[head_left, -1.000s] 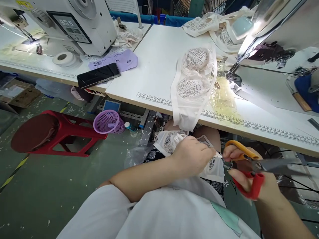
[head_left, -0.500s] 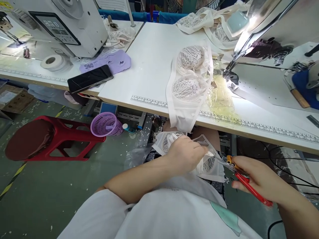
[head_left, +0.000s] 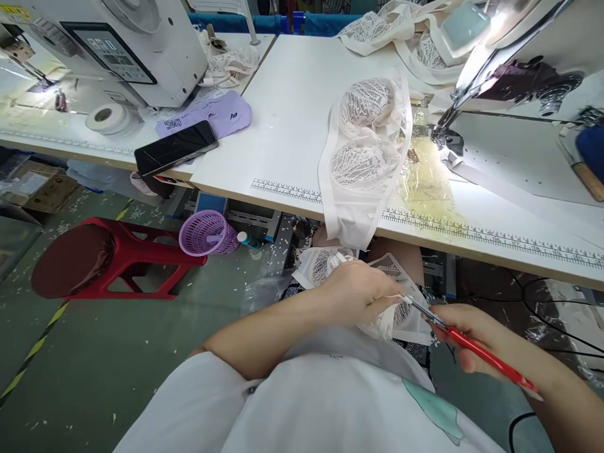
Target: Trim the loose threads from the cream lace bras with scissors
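Note:
My left hand (head_left: 355,292) is closed in a pinch on the edge of a white lace bra (head_left: 409,318) lying across my lap. My right hand (head_left: 476,336) grips red-handled thread snips (head_left: 481,352), whose metal tips point left and reach the fabric by my left fingertips. Whether the blades are apart is too small to tell. Above my hands, another white lace bra (head_left: 361,167) lies on the sewing table (head_left: 287,119), one end hanging over its front edge.
A lit sewing machine (head_left: 538,75) stands at right, with more bras (head_left: 377,28) behind. At left are a second machine (head_left: 155,50), a white tape roll (head_left: 111,118) and a phone (head_left: 177,148). On the floor stand a red stool (head_left: 141,261) and a purple basket (head_left: 207,233).
The snips have turned in my right hand and moved left, their tips now at my left fingertips. The orange part seen on them before is hidden. The view has shifted slightly.

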Tool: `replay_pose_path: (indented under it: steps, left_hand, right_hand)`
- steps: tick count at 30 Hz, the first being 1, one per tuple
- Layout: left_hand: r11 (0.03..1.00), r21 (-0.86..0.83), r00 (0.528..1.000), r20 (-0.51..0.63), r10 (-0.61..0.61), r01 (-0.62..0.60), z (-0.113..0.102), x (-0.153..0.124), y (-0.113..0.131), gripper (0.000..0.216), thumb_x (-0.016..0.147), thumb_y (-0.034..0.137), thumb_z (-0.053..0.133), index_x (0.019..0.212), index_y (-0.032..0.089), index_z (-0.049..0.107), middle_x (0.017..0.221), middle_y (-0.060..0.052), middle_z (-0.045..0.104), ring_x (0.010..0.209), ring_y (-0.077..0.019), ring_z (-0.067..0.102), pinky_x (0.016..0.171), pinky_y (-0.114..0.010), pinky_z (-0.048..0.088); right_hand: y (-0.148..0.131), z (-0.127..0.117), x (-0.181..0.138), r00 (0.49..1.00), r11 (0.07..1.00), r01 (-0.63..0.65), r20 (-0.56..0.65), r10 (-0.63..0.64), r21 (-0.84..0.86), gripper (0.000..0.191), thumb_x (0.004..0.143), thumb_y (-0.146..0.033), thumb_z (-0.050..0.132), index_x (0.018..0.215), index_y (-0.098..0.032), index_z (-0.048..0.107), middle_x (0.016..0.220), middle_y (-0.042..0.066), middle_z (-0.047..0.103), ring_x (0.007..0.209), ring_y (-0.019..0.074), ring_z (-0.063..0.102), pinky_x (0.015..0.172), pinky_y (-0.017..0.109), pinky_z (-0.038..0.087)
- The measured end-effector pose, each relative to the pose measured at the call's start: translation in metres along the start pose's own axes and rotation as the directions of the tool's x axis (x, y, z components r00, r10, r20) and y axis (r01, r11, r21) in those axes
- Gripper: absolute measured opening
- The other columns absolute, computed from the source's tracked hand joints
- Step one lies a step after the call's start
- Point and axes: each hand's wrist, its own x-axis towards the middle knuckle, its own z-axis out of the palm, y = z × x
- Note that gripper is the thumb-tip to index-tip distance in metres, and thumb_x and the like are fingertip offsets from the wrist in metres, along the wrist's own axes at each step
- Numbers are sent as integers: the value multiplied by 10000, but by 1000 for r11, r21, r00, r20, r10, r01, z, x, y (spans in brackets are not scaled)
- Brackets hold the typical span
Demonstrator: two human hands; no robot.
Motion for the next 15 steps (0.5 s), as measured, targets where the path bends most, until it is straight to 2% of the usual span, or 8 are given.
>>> replay_pose_path:
  steps: [2, 5, 7, 10, 12, 15]
  left_hand:
    - [999, -31, 999, 15, -29, 30, -1, -1, 0, 273, 920, 296, 441, 902, 175, 685, 766, -29, 715, 739, -148, 654, 685, -256, 431]
    - [996, -65, 998, 25, -65, 66, -2, -3, 1, 285, 923, 305, 434, 886, 181, 687, 777, -32, 721, 748, -154, 656, 694, -260, 435]
    - [992, -97, 997, 17, -82, 83, -2, -3, 4, 281, 922, 294, 430, 894, 174, 683, 774, -31, 721, 744, -153, 652, 703, -259, 433]
    - [990, -118, 997, -3, -82, 81, -2, -2, 10, 274, 918, 271, 429, 870, 161, 675, 767, -28, 714, 726, -152, 641, 685, -257, 419]
    - [991, -109, 997, 0, -77, 77, -2, 0, 13, 275, 912, 260, 434, 796, 157, 661, 729, -22, 695, 689, -148, 622, 648, -253, 401]
    - [993, -86, 996, 29, -79, 82, -3, 1, 15, 303, 908, 252, 435, 674, 162, 606, 646, -5, 639, 618, -132, 574, 592, -250, 362]
  right_hand:
    - [7, 8, 0, 998, 998, 28, -64, -24, 62, 623, 721, -826, 353, 596, -217, 303, 562, -56, 267, 493, 107, 231, 442, 261, 186]
    - [10, 14, 0, 973, 995, 72, -225, -56, 66, 552, 765, -754, 430, 632, -220, 380, 568, -55, 304, 486, 113, 272, 441, 262, 215]
    - [5, 15, 6, 925, 992, 108, -373, -74, 72, 432, 774, -653, 563, 740, -234, 463, 637, -39, 406, 540, 133, 386, 473, 260, 315]
    - [-10, 18, 21, 824, 971, 206, -556, -105, 123, 286, 768, -446, 701, 896, -270, 515, 833, 7, 542, 752, 191, 542, 634, 298, 454]
    - [-22, 20, 32, 791, 947, 275, -599, -124, 167, 195, 805, -359, 675, 881, -280, 514, 850, 10, 554, 796, 195, 555, 685, 310, 479]
    - [-35, 23, 43, 800, 940, 287, -587, -128, 186, 134, 848, -327, 617, 816, -267, 501, 789, 12, 525, 759, 180, 525, 669, 295, 483]
